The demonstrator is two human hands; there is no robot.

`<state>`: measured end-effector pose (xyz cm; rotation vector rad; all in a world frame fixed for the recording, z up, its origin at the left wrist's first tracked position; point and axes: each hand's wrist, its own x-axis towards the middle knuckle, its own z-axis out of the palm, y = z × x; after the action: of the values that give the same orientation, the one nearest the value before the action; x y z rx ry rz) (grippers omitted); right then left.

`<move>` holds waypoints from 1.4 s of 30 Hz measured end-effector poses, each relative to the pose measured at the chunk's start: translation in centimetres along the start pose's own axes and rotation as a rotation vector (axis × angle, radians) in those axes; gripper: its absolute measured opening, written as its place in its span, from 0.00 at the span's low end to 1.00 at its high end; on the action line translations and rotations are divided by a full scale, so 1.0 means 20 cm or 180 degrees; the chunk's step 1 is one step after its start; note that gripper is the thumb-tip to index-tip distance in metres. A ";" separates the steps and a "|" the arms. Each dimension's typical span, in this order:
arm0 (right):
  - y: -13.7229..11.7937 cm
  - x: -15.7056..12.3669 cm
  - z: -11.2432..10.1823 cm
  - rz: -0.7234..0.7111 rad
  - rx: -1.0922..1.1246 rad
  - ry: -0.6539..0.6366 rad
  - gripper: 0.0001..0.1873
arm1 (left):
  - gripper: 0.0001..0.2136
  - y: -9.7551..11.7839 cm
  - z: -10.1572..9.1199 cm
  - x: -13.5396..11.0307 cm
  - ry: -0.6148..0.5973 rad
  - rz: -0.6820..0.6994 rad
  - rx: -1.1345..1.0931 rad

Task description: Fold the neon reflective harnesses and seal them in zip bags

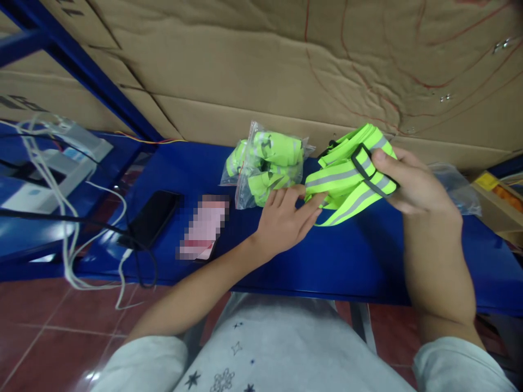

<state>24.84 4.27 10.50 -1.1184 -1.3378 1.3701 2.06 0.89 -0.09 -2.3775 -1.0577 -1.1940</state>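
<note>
My right hand (420, 182) grips a folded bundle of neon-green reflective strap (341, 179) with a grey stripe along its middle. Just by the right thumb, a black plastic buckle (363, 161) sits on the webbing. My left hand (283, 220) reaches in from the left, its fingers closed on the near left end of the same strap. The bundle is held above the blue table (327, 261). Beyond the left hand lie clear zip bags (269, 163) with rolled neon-green straps inside, some of their parts dark.
Left on the table are a phone with a blurred screen (204, 226) and a black phone (151, 218). White cables (67, 218) run from a power strip (77, 144). A clear plastic bag (457, 188) and an open cardboard box (496, 204) are at right. Cardboard (229, 71) stands behind.
</note>
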 end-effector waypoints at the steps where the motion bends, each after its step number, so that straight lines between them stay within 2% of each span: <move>1: 0.00 0.00 0.00 0.0006 0.0014 0.0037 0.21 | 0.18 -0.01 0.01 0.00 -0.0078 -0.0073 0.0040; 6: 0.00 0.01 0.01 0.0102 0.0018 0.0012 0.21 | 0.19 -0.04 0.04 0.00 -0.0537 -0.0107 -0.0524; 11: -0.01 0.01 0.00 0.0066 0.0066 0.0037 0.21 | 0.06 -0.04 0.04 0.00 -0.0420 0.0145 -0.0579; 15: 0.01 0.04 -0.03 0.0050 0.0096 0.0106 0.19 | 0.02 -0.04 0.03 0.00 -0.0341 0.0472 -0.0534; 18: 0.03 0.06 -0.05 0.0071 0.0090 0.0178 0.19 | 0.04 -0.03 0.02 0.00 -0.0109 0.0572 -0.0550; 22: 0.06 0.10 -0.07 0.0129 0.0080 0.0214 0.19 | 0.08 -0.03 -0.01 0.02 0.0439 0.0663 -0.0487; 29: 0.09 0.11 -0.04 0.0221 -0.0003 0.0187 0.19 | 0.13 -0.05 -0.02 0.02 0.1056 0.0627 -0.0165; 34: 0.09 0.09 -0.01 0.0243 -0.0112 0.0105 0.20 | 0.11 -0.05 -0.02 0.02 0.1133 0.0381 -0.0131; 38: 0.08 0.09 -0.03 0.0105 -0.0105 0.0284 0.18 | 0.11 -0.04 -0.04 0.03 0.1373 0.0355 -0.0148; 42: 0.07 0.10 -0.05 0.0028 -0.0031 0.0404 0.22 | 0.10 -0.03 -0.03 0.03 0.1118 0.0421 -0.0030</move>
<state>25.37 6.41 9.00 -1.1988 -1.2506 1.2782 1.45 1.29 0.80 -2.0996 -0.7706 -1.4957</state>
